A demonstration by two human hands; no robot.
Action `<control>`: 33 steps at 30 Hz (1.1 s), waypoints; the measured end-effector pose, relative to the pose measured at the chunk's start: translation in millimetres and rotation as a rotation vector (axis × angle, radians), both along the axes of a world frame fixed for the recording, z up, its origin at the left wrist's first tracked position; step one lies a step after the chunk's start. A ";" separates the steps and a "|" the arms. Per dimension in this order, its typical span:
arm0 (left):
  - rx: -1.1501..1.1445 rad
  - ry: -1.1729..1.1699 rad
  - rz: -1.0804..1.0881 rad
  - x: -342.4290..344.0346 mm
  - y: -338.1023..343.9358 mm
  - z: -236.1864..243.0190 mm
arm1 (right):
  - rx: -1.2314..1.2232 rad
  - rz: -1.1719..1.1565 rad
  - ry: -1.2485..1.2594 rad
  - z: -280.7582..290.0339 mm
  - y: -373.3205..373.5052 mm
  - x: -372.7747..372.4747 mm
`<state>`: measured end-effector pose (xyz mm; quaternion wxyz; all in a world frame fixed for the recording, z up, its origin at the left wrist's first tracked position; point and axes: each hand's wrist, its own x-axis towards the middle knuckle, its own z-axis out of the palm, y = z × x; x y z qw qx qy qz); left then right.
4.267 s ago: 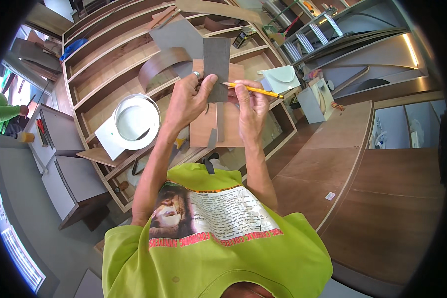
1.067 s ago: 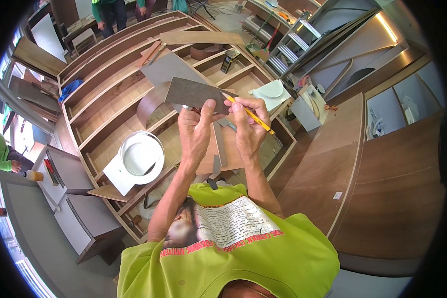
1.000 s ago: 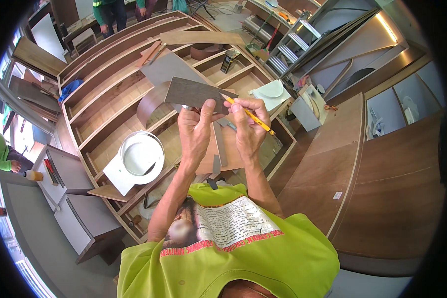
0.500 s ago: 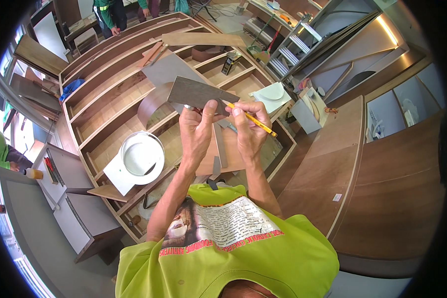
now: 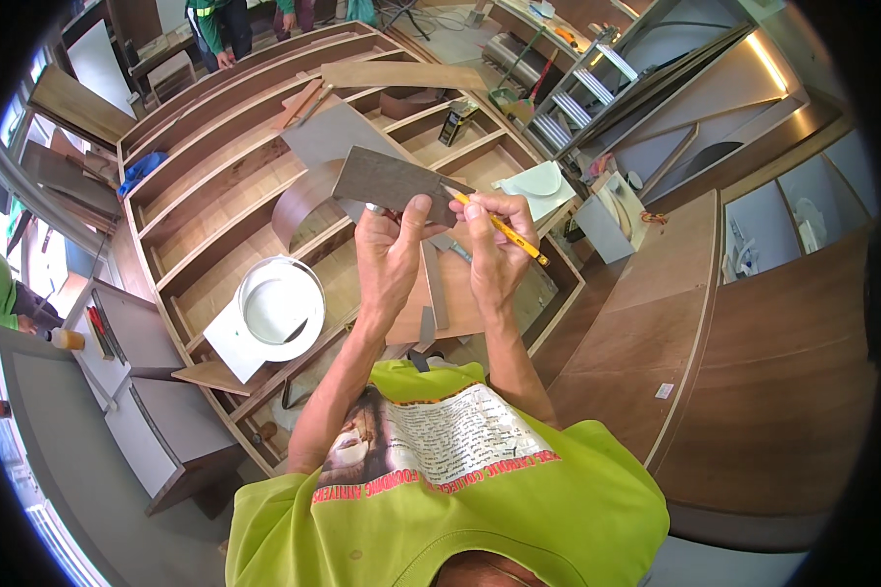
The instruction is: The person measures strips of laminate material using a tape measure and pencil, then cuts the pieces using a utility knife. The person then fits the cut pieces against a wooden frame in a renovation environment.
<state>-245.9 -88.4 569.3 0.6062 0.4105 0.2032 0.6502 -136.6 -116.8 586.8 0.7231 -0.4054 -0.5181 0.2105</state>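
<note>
My left hand (image 5: 388, 249) is closed around the lower edge of a thin grey-brown rectangular strip (image 5: 387, 181), its thumb lying on the near face. In my right hand (image 5: 499, 240) is a yellow pencil (image 5: 507, 232), pinched between thumb and fingers. The pencil's tip points up and left and lies at the right end of the strip. Both hands are raised above a big wooden frame (image 5: 227, 193) with several long compartments. Whether a mark is on the strip is too small to see.
A white round form (image 5: 308, 338) stands on the frame's near left. A grey sheet (image 5: 338, 132), a curved brown strip (image 5: 299, 210) and a small can (image 5: 453, 122) rest on it too. Farther right is a stepladder (image 5: 587, 93). Another person (image 5: 215, 29) stands at the far edge.
The strip has tilted slightly in my left hand. My right hand and the pencil have shifted a little to the right, and the strip's right end shows more.
</note>
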 end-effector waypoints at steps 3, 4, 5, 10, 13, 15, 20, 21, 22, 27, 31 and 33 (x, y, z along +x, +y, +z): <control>0.001 -0.013 -0.006 1.7 -0.1 3.2 | 0.008 -0.003 -0.103 -11.1 1.8 9.7; -0.001 -0.015 -0.006 1.4 -0.3 4.0 | 0.009 0.008 -0.099 -11.9 1.8 9.5; -0.002 -0.022 -0.010 1.6 -0.5 4.7 | 0.010 0.019 -0.095 -12.5 1.5 9.3; -0.050 -0.021 -0.002 -0.5 -1.5 -5.0 | -0.021 0.037 0.069 -7.3 -5.0 6.9; -0.126 0.057 -0.022 -6.6 6.4 -27.9 | 0.026 -0.008 0.089 -3.4 -4.4 17.4; -0.140 0.098 -0.053 -9.3 5.5 -45.8 | -0.027 -0.054 0.080 0.6 -12.2 25.3; -0.249 0.286 -0.144 -0.5 -19.6 -105.2 | 0.106 -0.016 -0.091 -1.1 -25.5 31.4; -0.266 0.308 -0.194 2.7 -26.3 -115.9 | 0.131 0.006 -0.159 6.5 -26.9 19.8; -0.287 0.330 -0.241 5.0 -33.2 -126.2 | 0.155 0.034 -0.223 18.8 -29.5 6.2; -0.300 0.467 -0.450 21.7 -59.9 -132.3 | 0.392 0.342 -0.829 99.9 -45.4 -5.1; -0.286 0.489 -0.501 29.4 -64.5 -143.1 | 0.397 0.193 -0.455 108.9 -50.8 -21.4; -0.291 0.462 -0.479 28.6 -65.6 -142.6 | 0.401 0.214 -0.486 119.3 -52.4 0.6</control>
